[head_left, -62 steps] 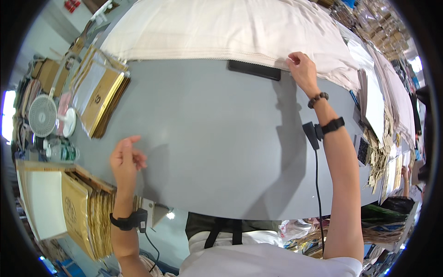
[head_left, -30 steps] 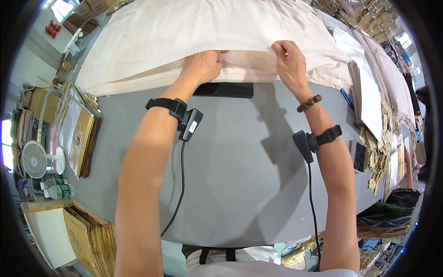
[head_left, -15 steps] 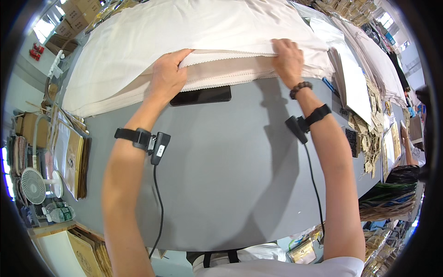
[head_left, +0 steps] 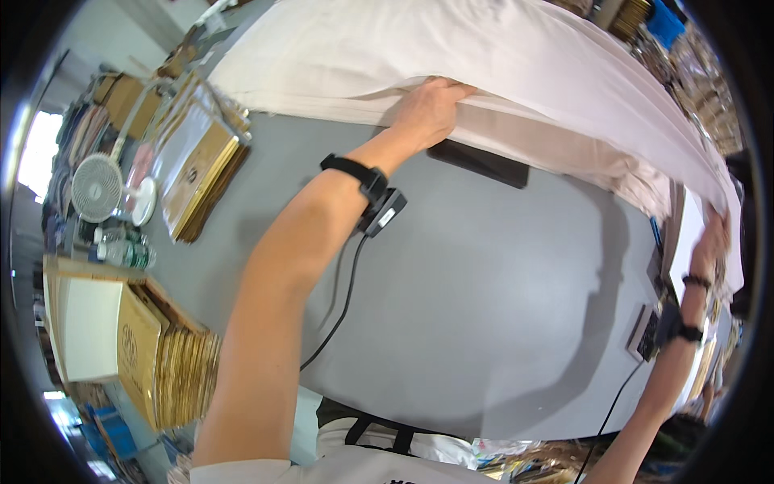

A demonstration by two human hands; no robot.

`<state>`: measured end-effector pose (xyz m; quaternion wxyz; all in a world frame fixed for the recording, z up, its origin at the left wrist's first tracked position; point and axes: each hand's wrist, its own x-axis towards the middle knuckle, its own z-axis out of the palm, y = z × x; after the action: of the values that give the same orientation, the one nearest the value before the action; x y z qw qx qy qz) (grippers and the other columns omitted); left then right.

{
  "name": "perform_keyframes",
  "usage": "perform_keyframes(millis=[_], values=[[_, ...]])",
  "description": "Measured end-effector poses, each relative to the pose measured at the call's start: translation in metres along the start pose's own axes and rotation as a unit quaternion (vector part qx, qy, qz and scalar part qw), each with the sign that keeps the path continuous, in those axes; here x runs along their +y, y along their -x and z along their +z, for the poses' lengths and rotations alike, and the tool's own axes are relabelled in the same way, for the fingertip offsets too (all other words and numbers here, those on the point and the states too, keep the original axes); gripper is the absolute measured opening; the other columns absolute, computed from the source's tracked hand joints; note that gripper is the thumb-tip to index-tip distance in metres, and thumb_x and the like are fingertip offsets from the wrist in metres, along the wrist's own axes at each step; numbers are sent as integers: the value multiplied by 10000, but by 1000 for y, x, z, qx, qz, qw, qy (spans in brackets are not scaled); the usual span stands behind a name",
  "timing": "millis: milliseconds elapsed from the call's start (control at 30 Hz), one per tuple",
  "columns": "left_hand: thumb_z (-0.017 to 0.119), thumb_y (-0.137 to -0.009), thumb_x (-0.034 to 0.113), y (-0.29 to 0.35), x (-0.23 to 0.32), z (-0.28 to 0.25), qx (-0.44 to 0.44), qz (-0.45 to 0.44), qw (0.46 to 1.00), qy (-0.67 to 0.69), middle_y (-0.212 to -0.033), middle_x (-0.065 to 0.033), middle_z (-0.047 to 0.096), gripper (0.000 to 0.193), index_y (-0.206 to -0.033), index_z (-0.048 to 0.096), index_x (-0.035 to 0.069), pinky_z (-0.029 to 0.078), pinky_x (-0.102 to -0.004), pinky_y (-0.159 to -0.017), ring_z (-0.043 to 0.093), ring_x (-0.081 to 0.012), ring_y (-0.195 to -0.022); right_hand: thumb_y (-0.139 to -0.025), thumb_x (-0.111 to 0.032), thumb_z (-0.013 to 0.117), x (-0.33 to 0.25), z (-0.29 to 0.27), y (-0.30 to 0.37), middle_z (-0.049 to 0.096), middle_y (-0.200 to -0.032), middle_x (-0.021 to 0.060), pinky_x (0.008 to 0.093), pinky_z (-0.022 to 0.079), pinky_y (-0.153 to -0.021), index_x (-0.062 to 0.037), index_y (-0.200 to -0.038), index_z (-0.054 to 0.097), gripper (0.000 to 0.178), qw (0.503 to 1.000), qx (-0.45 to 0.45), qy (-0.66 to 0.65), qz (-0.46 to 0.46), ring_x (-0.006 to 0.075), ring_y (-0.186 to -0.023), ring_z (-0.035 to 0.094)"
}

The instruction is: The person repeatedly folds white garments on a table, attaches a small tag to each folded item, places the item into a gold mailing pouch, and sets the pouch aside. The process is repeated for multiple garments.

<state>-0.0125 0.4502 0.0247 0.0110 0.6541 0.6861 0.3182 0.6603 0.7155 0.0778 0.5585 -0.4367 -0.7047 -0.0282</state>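
Observation:
A pale cream fabric [head_left: 516,48] lies in layers across the far side of the grey table [head_left: 484,306]. At its near edge my left hand [head_left: 431,111] is closed on the top layer, thumb and fingertips pointing right, partly hidden by the cloth. My right hand [head_left: 709,242] reaches out to the far right, by the end of the same layer, which stretches over to it. Its fingers are blurred and merge with the cloth, so their grip does not show. Just nearer than the fabric lies a black smartphone [head_left: 481,164], partly covered at its upper edge.
At the left stand a stack of bagged brown packages [head_left: 197,173], a small white fan [head_left: 98,187] and plastic bottles [head_left: 125,248]. Lower left holds a box of brown packets [head_left: 173,363]. A blue pen [head_left: 655,232] and a small dark-topped box [head_left: 645,332] lie near my right forearm.
My right hand has swung far to the right, and the top fabric layer now extends that way. My left hand stays at the cloth's edge. The whole view has turned.

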Motion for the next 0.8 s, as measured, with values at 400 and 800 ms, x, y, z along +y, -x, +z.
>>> perform_keyframes(millis=[400,800], values=[[551,-940,142,-7,-146,-121,-44,-52,919,-388,-1009,-98,797,435,-1254,793,321,606,-439,-803,763,-300,-935,-1056,-183,624,1,-147,-2,727,-1220,191,406,548,-879,-60,-1245,707,240,966,28,251,-57,329,-1060,690],[637,-944,150,161,-235,-295,-19,-262,853,-450,-1082,-175,787,256,-1121,820,122,593,-476,-911,755,-364,-1038,-1104,-153,543,26,-251,51,699,-1369,77,335,566,-973,-69,-1362,669,299,788,-36,614,26,180,-1132,687]])
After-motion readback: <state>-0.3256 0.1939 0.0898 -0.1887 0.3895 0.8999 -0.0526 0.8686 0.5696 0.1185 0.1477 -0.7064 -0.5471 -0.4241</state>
